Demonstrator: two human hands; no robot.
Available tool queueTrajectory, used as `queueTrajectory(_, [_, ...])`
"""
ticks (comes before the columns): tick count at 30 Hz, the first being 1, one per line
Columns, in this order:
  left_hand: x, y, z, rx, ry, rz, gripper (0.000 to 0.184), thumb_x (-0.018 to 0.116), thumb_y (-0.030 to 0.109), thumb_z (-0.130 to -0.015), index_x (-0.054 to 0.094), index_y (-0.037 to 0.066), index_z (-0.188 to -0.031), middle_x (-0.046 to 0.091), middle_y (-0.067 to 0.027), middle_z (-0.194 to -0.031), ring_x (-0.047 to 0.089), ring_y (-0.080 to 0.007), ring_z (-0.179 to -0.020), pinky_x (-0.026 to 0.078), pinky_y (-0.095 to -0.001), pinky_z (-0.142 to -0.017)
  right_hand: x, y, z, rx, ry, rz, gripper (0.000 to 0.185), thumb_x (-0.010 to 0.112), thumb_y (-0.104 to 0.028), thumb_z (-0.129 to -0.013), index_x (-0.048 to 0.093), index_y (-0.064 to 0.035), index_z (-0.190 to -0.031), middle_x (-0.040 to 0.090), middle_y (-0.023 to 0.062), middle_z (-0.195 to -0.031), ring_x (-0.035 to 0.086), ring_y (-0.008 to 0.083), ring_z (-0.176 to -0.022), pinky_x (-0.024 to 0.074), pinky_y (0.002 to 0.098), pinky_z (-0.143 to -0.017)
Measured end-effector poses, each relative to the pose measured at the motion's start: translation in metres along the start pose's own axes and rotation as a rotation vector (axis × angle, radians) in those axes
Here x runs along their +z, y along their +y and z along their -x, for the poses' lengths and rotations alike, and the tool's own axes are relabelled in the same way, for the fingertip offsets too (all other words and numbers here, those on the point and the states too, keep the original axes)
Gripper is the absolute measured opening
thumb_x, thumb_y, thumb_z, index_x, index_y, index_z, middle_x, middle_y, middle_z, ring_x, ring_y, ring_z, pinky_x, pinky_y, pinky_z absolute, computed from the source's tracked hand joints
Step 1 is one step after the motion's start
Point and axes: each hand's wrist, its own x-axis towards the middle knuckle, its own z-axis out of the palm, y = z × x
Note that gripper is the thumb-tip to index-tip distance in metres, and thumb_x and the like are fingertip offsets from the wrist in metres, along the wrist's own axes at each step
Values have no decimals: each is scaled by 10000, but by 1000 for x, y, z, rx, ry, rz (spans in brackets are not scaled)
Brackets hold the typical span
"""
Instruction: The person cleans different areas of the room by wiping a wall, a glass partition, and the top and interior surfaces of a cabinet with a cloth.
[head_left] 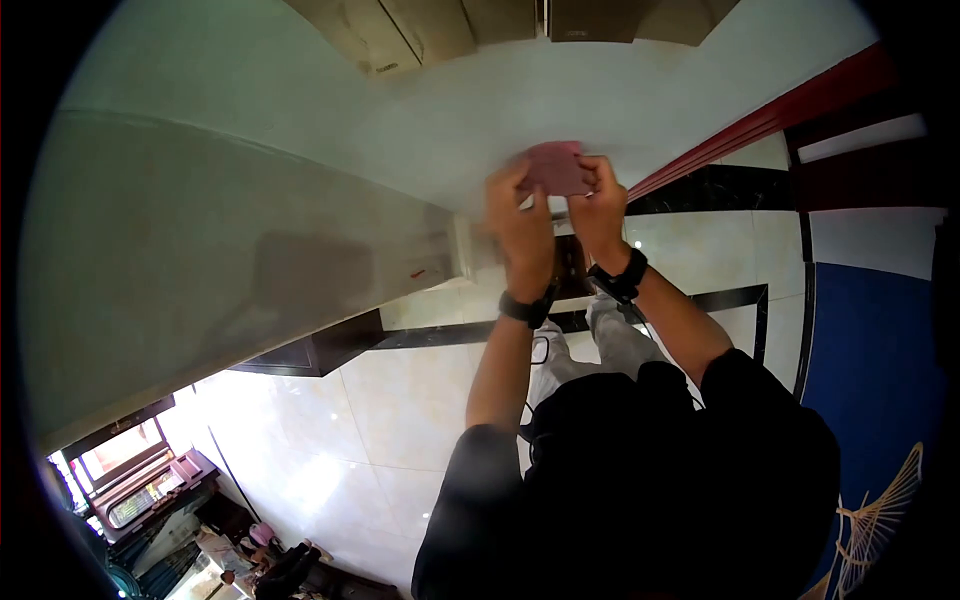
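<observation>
A small pink sheet [558,170], paper or cloth I cannot tell, is held up in front of the pale wall [420,130]. My left hand [522,232] pinches its left edge, slightly smeared by motion. On the opposite edge, the thumb and fingers of my right hand [600,205] are closed. Both wrists wear black bands. Whether the sheet touches the wall is unclear.
Brown panels [420,30] line the top of the wall. A red frame [740,135] runs along the right, with a blue surface [870,350] below it. A dark cabinet [325,345] stands left over the tiled floor [390,400]. Cluttered furniture [150,500] fills the lower left.
</observation>
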Motion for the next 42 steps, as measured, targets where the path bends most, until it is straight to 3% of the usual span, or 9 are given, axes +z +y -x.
queueTrajectory(4, [35, -17, 11, 143, -86, 51, 295, 622, -89, -751, 595, 4, -1030, 589, -136, -1011, 617, -268, -857, 523, -334, -726, -30, 7, -3, 41, 53, 41, 245, 593, 69, -819, 548, 21, -1055, 694, 164, -974, 686, 180, -855, 538, 291, -717])
queueTrajectory(8, [50, -37, 40, -87, -298, 2, 245, 642, -45, -745, 573, 2, -975, 579, -149, -948, 605, -308, -838, 501, -365, -713, -68, 28, 13, 212, -26, 221, 241, 619, 39, -821, 530, 38, -1045, 694, 167, -947, 684, 170, -844, 528, 286, -708])
queueTrajectory(11, [41, -53, 67, -135, -460, -1, 229, 672, 16, -745, 560, 12, -945, 581, -150, -945, 607, -329, -854, 498, -378, -735, -95, 47, 40, 160, -68, 299, 235, 638, -3, -826, 543, 32, -1038, 695, 161, -899, 688, 183, -822, 526, 293, -692])
queueTrajectory(18, [8, -57, 116, -306, -672, -2, 292, 715, 63, -754, 564, 3, -997, 638, -157, -892, 656, -255, -780, 516, -339, -714, -127, 47, 97, 324, -190, 301, 233, 637, -10, -829, 550, 31, -1041, 693, 142, -846, 678, 171, -767, 526, 294, -686])
queueTrajectory(24, [-13, -32, 120, -118, -588, -176, 306, 734, 84, -755, 575, 19, -1008, 630, -148, -906, 671, -257, -827, 526, -340, -711, -128, 33, 97, 313, -300, 213, 241, 615, 15, -828, 546, 29, -1058, 694, 137, -874, 678, 173, -773, 524, 298, -697])
queueTrajectory(33, [-55, -42, 135, -171, -420, -46, 361, 761, 88, -745, 565, 41, -1045, 589, -107, -982, 641, -268, -845, 543, -342, -703, -115, 1, 80, 206, -632, 198, 376, 652, -4, -779, 575, -8, -1146, 683, 179, -959, 683, 273, -868, 519, 315, -744])
queueTrajectory(36, [-78, -28, 135, -177, -365, -91, 366, 753, 46, -747, 554, 39, -1055, 583, -113, -1005, 650, -264, -846, 560, -337, -697, -102, -17, 78, 103, -689, 155, 371, 633, 61, -770, 572, 0, -1130, 662, 120, -947, 636, 195, -825, 493, 280, -730])
queueTrajectory(39, [-98, 7, 121, -55, -295, -123, 392, 753, 17, -743, 546, 46, -1074, 581, -126, -1048, 655, -272, -819, 561, -329, -667, -87, -32, 73, -96, -699, 147, 418, 655, 10, -749, 580, -14, -1160, 663, 158, -979, 663, 282, -873, 515, 304, -742])
queueTrajectory(42, [-114, 26, 103, 36, -269, -124, 415, 756, 12, -734, 545, 56, -1089, 583, -133, -1086, 643, -290, -852, 552, -340, -681, -75, -57, 71, -180, -656, 124, 438, 644, 33, -738, 585, -19, -1169, 605, 143, -1084, 637, 271, -928, 512, 299, -775])
